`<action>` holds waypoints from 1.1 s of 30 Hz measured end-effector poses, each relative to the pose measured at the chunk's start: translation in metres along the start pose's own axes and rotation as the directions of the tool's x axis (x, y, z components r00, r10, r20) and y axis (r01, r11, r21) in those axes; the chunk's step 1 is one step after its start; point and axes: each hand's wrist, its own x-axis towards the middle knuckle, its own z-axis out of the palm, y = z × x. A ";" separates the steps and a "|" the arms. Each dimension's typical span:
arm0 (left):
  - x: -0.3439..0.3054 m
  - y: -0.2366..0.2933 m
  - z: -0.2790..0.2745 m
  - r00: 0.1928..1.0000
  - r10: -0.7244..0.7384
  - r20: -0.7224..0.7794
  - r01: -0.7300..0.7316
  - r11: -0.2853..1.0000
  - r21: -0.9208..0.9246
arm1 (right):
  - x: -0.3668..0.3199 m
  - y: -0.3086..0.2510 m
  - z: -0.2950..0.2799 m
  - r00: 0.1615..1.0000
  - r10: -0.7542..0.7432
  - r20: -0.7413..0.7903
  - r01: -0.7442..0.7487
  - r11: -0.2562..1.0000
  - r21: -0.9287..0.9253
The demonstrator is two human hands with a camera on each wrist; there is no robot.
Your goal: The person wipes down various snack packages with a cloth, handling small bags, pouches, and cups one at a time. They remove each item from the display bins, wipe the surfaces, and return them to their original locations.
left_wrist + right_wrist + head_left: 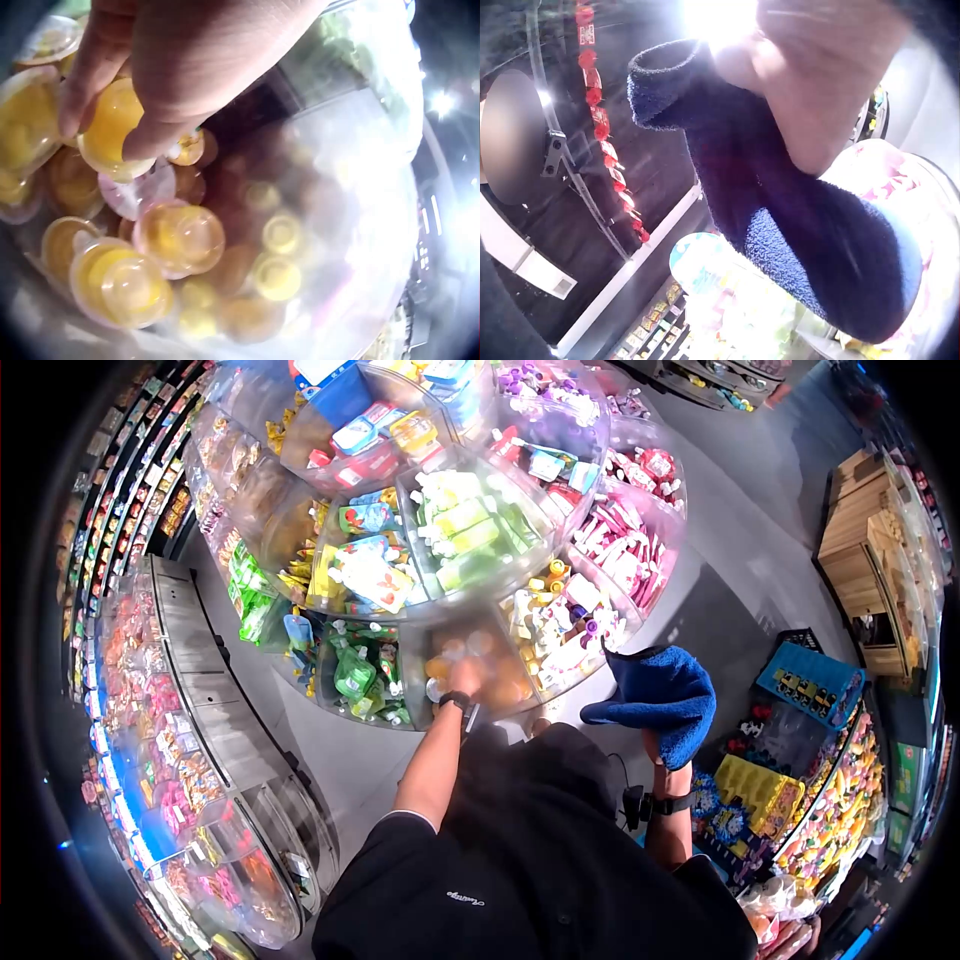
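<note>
Yellow cups [124, 289] in clear bin [379, 217], one in left hand's [199, 56] pinch, right hand's [825, 86] hold on cloth [665, 695] unclear

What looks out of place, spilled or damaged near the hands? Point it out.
Nothing stands out as spilled or damaged. The round, yellow-orange plastic cups lie tilted and jumbled by the left hand, which looks normal for loose stock. The blue, fuzzy cloth is bunched, but held in the right hand.

One blue cloth [672, 695] and at least eight yellow cups [124, 289].
</note>
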 end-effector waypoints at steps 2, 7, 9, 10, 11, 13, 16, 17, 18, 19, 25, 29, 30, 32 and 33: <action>0.001 -0.004 -0.011 0.995 -0.016 -0.095 -0.003 0.980 -0.198 | 0.010 0.006 -0.013 0.980 -0.028 0.199 0.014 0.997 0.070; -0.068 0.046 -0.107 0.993 0.112 -0.048 -0.099 0.515 -0.851 | 0.040 0.017 0.005 0.756 -0.273 0.595 0.449 0.878 -0.168; -0.124 0.088 -0.155 0.975 0.216 -0.054 -0.129 0.352 -0.927 | 0.047 0.029 0.023 0.647 -0.354 0.676 0.598 0.785 -0.161; -0.143 0.097 -0.164 0.975 0.221 -0.015 -0.072 0.256 -0.964 | 0.046 0.032 0.030 0.671 -0.290 0.683 0.537 0.825 -0.177; -0.158 0.108 -0.167 0.969 0.245 -0.028 -0.068 0.160 -0.985 | 0.044 0.036 0.037 0.692 -0.225 0.686 0.474 0.858 -0.197; -0.181 0.122 -0.169 0.919 0.393 -0.042 -0.058 0.028 -0.998 | 0.039 0.041 0.061 0.623 -0.253 0.741 0.607 0.754 -0.253; -0.216 0.162 -0.187 0.941 0.331 -0.073 -0.210 0.401 -0.892 | 0.022 0.030 0.100 0.686 -0.117 0.718 0.533 0.753 -0.386; -0.220 0.168 -0.186 0.930 0.350 -0.115 -0.261 0.405 -0.876 | 0.017 0.024 0.112 0.740 -0.021 0.672 0.407 0.810 -0.423; -0.224 0.176 -0.188 0.916 0.369 -0.157 -0.311 0.408 -0.858 | 0.015 0.005 0.125 0.736 0.063 0.674 0.279 0.879 -0.387; -0.228 0.189 -0.198 0.846 0.445 -0.294 -0.504 0.486 -0.714 | 0.010 0.010 0.119 0.750 0.060 0.659 0.277 0.876 -0.395; -0.214 0.163 -0.185 0.828 0.553 -0.097 -0.452 0.555 -0.699 | -0.005 0.032 0.084 0.777 0.230 0.586 0.046 0.908 -0.417; -0.217 0.180 -0.186 0.868 0.480 0.124 -0.005 0.259 -0.966 | 0.003 0.028 0.079 0.787 0.273 0.553 0.091 0.835 -0.542; -0.215 0.181 -0.182 0.868 0.490 0.076 -0.046 0.232 -0.972 | 0.005 0.023 0.079 0.800 0.213 0.562 0.195 0.792 -0.578; -0.213 0.185 -0.179 0.862 0.506 -0.020 -0.127 0.177 -0.976 | 0.008 0.027 0.072 0.825 0.163 0.541 0.176 0.836 -0.520; -0.221 0.197 -0.182 0.876 0.479 -0.052 -0.129 0.130 -0.983 | 0.009 0.034 0.066 0.850 0.278 0.448 -0.064 0.897 -0.437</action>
